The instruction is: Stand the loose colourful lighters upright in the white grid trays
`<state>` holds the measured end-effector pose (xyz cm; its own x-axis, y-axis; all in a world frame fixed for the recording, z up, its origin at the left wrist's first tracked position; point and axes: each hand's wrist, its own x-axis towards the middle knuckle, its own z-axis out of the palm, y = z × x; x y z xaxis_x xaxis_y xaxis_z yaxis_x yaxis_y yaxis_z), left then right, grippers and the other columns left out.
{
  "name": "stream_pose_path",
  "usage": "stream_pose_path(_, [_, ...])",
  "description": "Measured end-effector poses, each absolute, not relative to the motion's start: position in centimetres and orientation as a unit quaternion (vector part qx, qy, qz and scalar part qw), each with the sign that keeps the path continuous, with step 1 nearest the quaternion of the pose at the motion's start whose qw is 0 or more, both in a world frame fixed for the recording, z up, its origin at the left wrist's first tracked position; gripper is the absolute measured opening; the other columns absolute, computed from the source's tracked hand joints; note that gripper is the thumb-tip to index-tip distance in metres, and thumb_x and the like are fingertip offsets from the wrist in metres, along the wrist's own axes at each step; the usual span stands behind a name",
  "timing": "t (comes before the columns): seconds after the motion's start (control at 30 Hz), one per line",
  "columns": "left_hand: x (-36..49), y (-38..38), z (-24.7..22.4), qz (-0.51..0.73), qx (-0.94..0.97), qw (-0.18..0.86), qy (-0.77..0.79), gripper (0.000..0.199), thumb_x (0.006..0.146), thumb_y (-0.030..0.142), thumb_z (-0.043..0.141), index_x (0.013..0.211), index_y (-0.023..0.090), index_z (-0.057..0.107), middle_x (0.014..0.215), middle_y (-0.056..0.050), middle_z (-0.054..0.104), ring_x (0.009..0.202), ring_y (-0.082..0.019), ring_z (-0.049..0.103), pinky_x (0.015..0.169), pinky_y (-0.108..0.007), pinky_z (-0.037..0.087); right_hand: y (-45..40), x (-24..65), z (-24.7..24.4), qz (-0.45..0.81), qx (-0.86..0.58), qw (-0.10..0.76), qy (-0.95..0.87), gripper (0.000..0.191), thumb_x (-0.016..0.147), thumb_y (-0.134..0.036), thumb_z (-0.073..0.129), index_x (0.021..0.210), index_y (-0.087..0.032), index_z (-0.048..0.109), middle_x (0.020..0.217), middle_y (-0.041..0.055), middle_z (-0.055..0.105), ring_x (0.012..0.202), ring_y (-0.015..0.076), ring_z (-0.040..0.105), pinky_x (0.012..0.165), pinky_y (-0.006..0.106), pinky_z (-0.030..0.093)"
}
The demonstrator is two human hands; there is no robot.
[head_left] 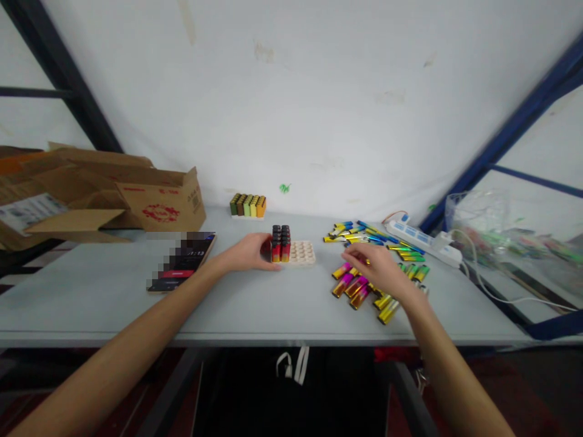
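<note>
Near the middle of the table lies a white tray with round holes. Its left part holds several upright red and black lighters; the right holes are bare. My left hand grips the left end of the tray, thumb in front and fingers behind. To the right, my right hand is over loose metallic lighters, its fingers bent together; what they hold, if anything, is too small to name. Pink and gold lighters lie beneath and left of it, with yellow and green ones beside them.
A filled tray of green, brown and yellow lighters stands by the wall. Blue and yellow lighters lie behind my right hand. A phone, cardboard boxes, a white power strip with a cable and a plastic bag flank the workspace.
</note>
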<state>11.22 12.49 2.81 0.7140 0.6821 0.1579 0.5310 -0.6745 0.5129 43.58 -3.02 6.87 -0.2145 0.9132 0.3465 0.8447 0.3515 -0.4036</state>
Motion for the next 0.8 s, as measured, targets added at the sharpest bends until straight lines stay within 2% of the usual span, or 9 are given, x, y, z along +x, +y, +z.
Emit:
stream_pose_path(0.1, [10.8, 12.6, 3.1, 0.174, 0.899, 0.218, 0.338, 0.067, 0.061, 0.067, 0.082, 0.102, 0.016, 0.069, 0.094, -0.007, 0.074, 0.082, -0.027, 0.066, 0.071, -0.034, 0.049, -5.4, 47.8, 7.4, 0.063, -0.597, 0.249, -0.76, 0.028, 0.1, -0.044, 0.053, 0.1, -0.023, 0.071, 0.095, 0.0089, 0.075, 0.083, 0.0246, 0.069, 0.075, 0.036, 0.053])
stream_pose_path(0.2, [10.6, 12.8, 3.0, 0.173, 0.895, 0.227, 0.342, 0.064, 0.061, 0.066, 0.082, 0.099, 0.016, 0.07, 0.089, -0.006, 0.074, 0.079, -0.026, 0.065, 0.068, -0.034, 0.048, -8.1, 50.2, 6.5, 0.015, -0.608, 0.25, -0.753, 0.032, 0.098, -0.05, 0.057, 0.114, -0.025, 0.071, 0.116, 0.0128, 0.072, 0.109, 0.0295, 0.068, 0.098, 0.045, 0.053])
stream_pose_path(0.27, [10.6, 12.9, 2.8, 0.172, 0.894, 0.233, 0.341, 0.063, 0.061, 0.065, 0.082, 0.099, 0.016, 0.07, 0.087, -0.006, 0.074, 0.077, -0.026, 0.065, 0.067, -0.033, 0.048, -9.8, 50.6, 4.9, -0.017, -0.607, 0.242, -0.757, 0.039, 0.095, -0.052, 0.062, 0.126, -0.028, 0.066, 0.133, 0.0138, 0.063, 0.127, 0.0311, 0.059, 0.11, 0.048, 0.047])
stream_pose_path(0.4, [10.5, 13.2, 2.5, 0.175, 0.893, 0.23, 0.345, 0.063, 0.06, 0.064, 0.083, 0.1, 0.016, 0.07, 0.092, -0.008, 0.074, 0.081, -0.027, 0.066, 0.069, -0.033, 0.048, -12.1, 50.2, 1.0, -0.067, -0.603, 0.213, -0.766, 0.057, 0.09, -0.056, 0.068, 0.139, -0.03, 0.057, 0.155, 0.0145, 0.041, 0.147, 0.0373, 0.038, 0.117, 0.057, 0.04])
stream_pose_path(0.5, [10.6, 13.2, 2.4, 0.173, 0.892, 0.234, 0.347, 0.064, 0.061, 0.063, 0.083, 0.103, 0.016, 0.07, 0.094, -0.008, 0.074, 0.083, -0.027, 0.066, 0.071, -0.033, 0.049, -12.3, 50.4, -0.7, -0.092, -0.603, 0.205, -0.766, 0.062, 0.092, -0.055, 0.066, 0.146, -0.029, 0.05, 0.16, 0.0153, 0.034, 0.152, 0.0397, 0.028, 0.119, 0.063, 0.036])
stream_pose_path(0.8, [10.7, 12.5, 3.1, 0.16, 0.893, 0.23, 0.353, 0.066, 0.063, 0.064, 0.082, 0.103, 0.014, 0.068, 0.094, -0.008, 0.072, 0.082, -0.026, 0.065, 0.072, -0.033, 0.05, -9.5, 52.8, -1.6, -0.109, -0.591, 0.235, -0.764, 0.052, 0.097, -0.051, 0.061, 0.142, -0.028, 0.05, 0.152, 0.0163, 0.041, 0.143, 0.0351, 0.042, 0.116, 0.057, 0.041])
